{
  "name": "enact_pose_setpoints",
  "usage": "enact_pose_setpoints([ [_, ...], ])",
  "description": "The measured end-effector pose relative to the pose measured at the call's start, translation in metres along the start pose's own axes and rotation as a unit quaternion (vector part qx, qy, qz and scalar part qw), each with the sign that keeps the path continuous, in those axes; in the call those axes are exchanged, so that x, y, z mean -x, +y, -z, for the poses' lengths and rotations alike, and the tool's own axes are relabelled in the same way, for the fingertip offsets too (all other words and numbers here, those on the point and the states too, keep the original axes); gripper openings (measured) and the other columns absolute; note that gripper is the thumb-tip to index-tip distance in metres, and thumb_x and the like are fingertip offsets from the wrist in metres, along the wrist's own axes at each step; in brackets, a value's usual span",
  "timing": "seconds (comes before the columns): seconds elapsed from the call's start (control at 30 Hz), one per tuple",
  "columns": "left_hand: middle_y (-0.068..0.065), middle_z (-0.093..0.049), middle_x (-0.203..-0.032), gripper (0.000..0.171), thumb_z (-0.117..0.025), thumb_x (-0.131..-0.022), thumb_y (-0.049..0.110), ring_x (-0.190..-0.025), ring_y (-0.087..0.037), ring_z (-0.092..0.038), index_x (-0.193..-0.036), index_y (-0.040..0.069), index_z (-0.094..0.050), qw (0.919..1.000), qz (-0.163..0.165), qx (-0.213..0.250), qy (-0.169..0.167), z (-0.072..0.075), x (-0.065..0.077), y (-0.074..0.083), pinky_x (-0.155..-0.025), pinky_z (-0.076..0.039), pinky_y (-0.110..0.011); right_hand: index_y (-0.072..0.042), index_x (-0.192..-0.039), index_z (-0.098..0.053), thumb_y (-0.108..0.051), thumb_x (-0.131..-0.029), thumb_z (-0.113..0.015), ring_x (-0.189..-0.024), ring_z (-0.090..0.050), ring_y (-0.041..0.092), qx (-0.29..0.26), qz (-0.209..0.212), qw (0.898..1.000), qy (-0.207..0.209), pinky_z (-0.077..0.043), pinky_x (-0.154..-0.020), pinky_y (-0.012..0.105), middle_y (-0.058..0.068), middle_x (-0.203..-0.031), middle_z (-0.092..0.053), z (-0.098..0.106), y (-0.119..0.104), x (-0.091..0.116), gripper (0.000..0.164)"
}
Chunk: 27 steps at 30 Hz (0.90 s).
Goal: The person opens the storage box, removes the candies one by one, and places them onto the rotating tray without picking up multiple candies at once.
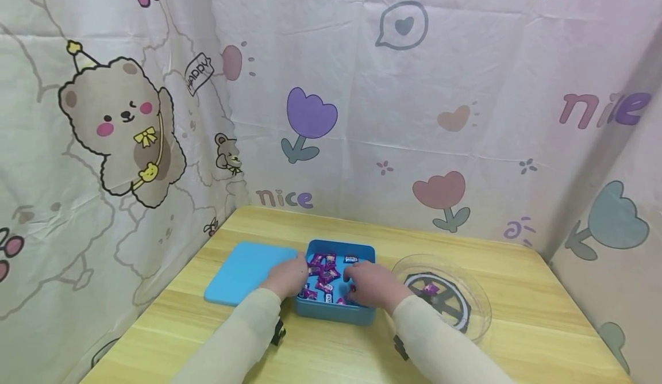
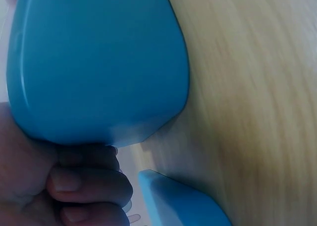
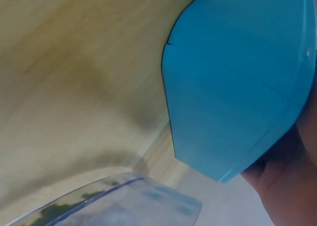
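A blue box (image 1: 335,313) holds several small candies in purple wrappers (image 1: 326,275). My left hand (image 1: 288,276) grips the box's left side. In the left wrist view, its curled fingers (image 2: 91,185) lie against the blue wall. My right hand (image 1: 374,285) reaches over the right rim, its bent fingers down inside among the candies. I cannot tell whether those fingertips pinch a candy. From the right wrist, the outer wall of the box (image 3: 233,97) hides the fingertips, and only part of the palm shows at the right edge.
A flat blue lid (image 1: 240,272) lies on the wooden table (image 1: 331,355) to the left of the box. On the right stands a round clear plastic container (image 1: 478,298) with one purple candy (image 1: 431,288) in it. Printed cloth (image 1: 362,85) hangs behind the table and along its sides.
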State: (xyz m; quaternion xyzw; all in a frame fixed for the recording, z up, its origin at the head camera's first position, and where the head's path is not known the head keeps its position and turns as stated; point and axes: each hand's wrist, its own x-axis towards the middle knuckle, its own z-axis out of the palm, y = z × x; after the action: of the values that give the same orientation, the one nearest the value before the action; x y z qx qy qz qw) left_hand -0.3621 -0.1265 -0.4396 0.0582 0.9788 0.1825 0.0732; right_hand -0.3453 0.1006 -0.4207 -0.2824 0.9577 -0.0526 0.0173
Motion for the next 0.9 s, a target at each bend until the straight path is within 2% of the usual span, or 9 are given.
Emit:
enact_pose_setpoints([
  [0.27, -0.025, -0.045, -0.150, 0.053, -0.038, -0.109, 0.019, -0.135, -0.039, -0.048, -0.154, -0.008, -0.029, 1.0000, 0.002, 0.008, 0.003, -0.001, -0.001, 0.000, -0.107, -0.041, -0.059, -0.021, -0.099, -0.071, -0.034, -0.089, -0.078, -0.072, -0.053, 0.011, 0.050, -0.012, 0.998, -0.025, -0.055, -0.078, 0.037, -0.011, -0.081, -0.058, -0.006, -0.004, -0.008, 0.018],
  [0.63, -0.026, -0.048, -0.148, 0.053, -0.040, -0.109, 0.018, -0.132, -0.038, -0.050, -0.154, -0.008, -0.029, 1.0000, 0.006, 0.007, 0.003, -0.001, -0.001, 0.001, -0.106, -0.042, -0.059, -0.020, -0.094, -0.070, -0.029, -0.089, -0.079, -0.073, -0.055, 0.013, 0.065, -0.026, 0.997, -0.022, -0.052, -0.082, 0.042, -0.009, -0.077, -0.059, -0.008, -0.009, -0.012, 0.013],
  [0.9, -0.025, -0.049, -0.147, 0.054, -0.040, -0.109, 0.017, -0.130, -0.037, -0.053, -0.155, -0.008, -0.028, 1.0000, 0.006, -0.001, 0.001, 0.000, 0.000, 0.002, -0.105, -0.043, -0.058, -0.020, -0.098, -0.072, -0.027, -0.089, -0.079, -0.075, -0.059, 0.015, 0.070, -0.026, 0.997, -0.015, -0.053, -0.088, 0.047, -0.007, -0.079, -0.062, -0.011, -0.010, -0.014, 0.013],
])
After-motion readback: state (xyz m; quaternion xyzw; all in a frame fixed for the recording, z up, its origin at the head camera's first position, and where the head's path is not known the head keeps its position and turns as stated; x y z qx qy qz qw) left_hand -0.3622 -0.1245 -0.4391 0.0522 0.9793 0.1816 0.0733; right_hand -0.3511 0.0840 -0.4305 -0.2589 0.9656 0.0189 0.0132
